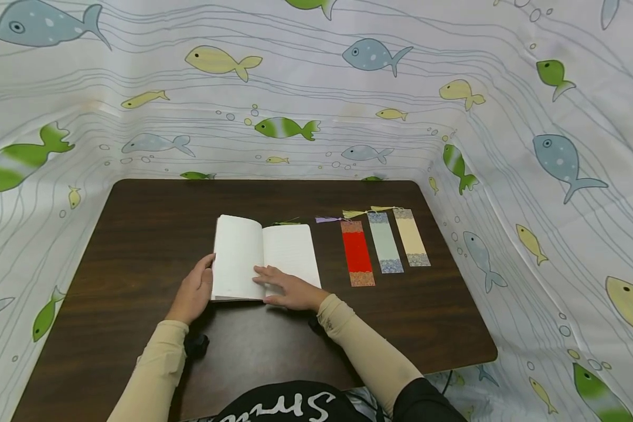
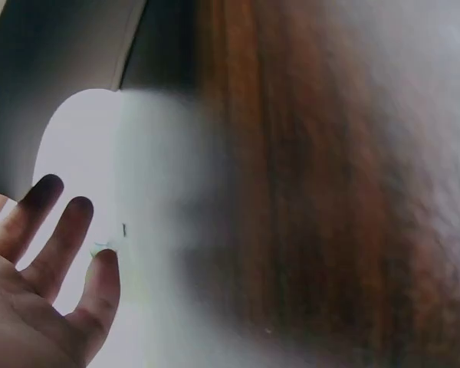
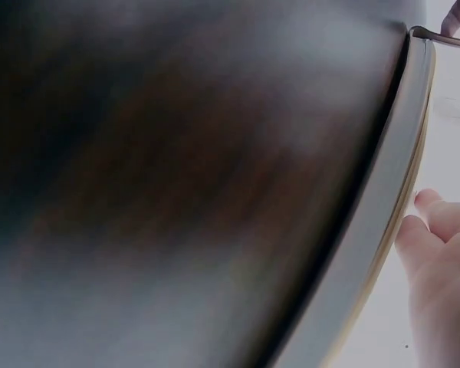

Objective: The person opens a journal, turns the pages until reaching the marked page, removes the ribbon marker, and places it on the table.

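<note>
The open notebook (image 1: 264, 258) lies flat near the middle of the dark wooden table (image 1: 137, 246), pages up, its near edge set well back from the table's front edge. Bare tabletop stretches wide to the left of it and in front of it. To the right, just beside the notebook, three bookmarks line up side by side: a red bookmark (image 1: 357, 253), then a pale green bookmark (image 1: 385, 241), then a cream bookmark (image 1: 411, 237), tassels pointing away from the person. Beyond the table on three sides hangs the fish-print cloth (image 1: 316, 88).

The left hand (image 1: 193, 292) sits at the notebook's left edge, thumb against the page margin, fingers relaxed and slightly apart in the left wrist view (image 2: 38, 276). The right hand (image 1: 290, 288) lies flat across the lower right page, fingers straight and pressing down near the spine; both forearms angle inward from the table's near edge.
</note>
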